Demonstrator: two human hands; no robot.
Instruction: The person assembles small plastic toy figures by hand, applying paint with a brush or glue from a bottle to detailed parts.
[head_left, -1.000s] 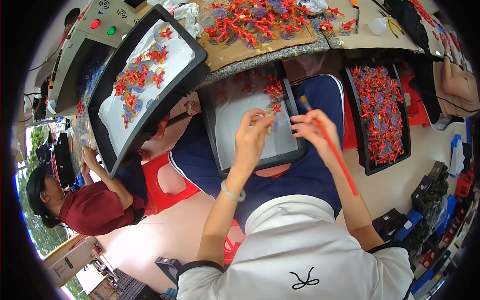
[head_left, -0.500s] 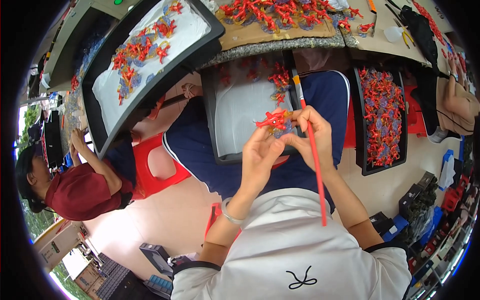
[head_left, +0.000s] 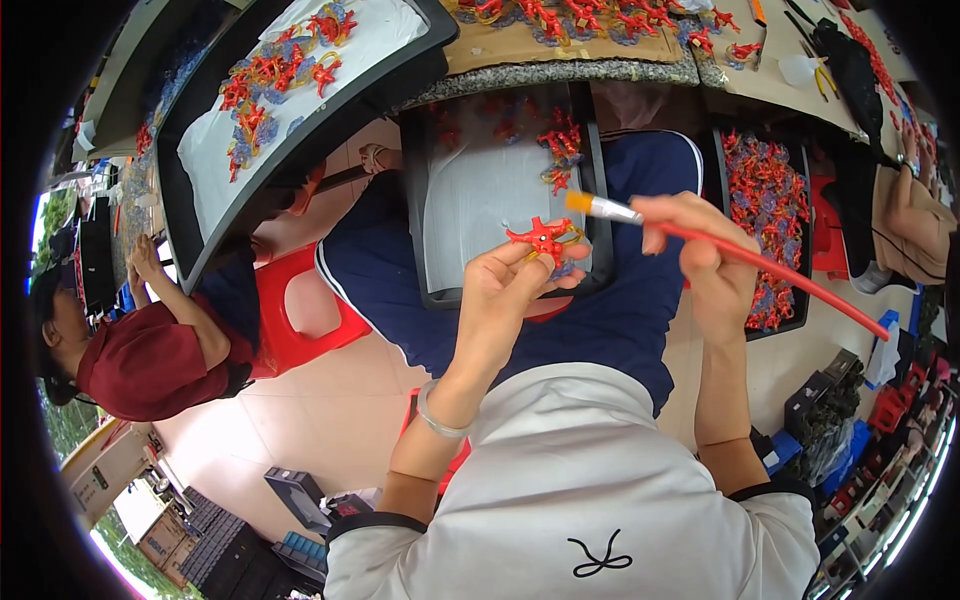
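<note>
Between the thumb and fingers of my left hand (head_left: pixel 505 295) is a small red figurine (head_left: pixel 541 240) with yellow and clear blue parts, held above a tray on my lap. My right hand (head_left: pixel 712 262) is closed round a red-handled paintbrush (head_left: pixel 790 267). Its yellow bristles point left, just above and to the right of the figurine, apart from it. The lap tray (head_left: pixel 436 290) is black and lined with a white sheet. Several similar figurines (head_left: pixel 561 145) lie along its right side and far end.
More figurines cover the cardboard-topped table (head_left: pixel 560 55) ahead. Another black tray (head_left: pixel 300 165) juts out at the left, and a black tray of figurines (head_left: pixel 765 220) stands at the right. A person in a dark red shirt (head_left: pixel 160 355) sits at the left near a red stool (head_left: pixel 310 310).
My right hand has moved away to the right from the figurine. The brush has swung from nearly upright to slanting, bristles leftward. My left hand still holds the figurine, now slightly lower and turned.
</note>
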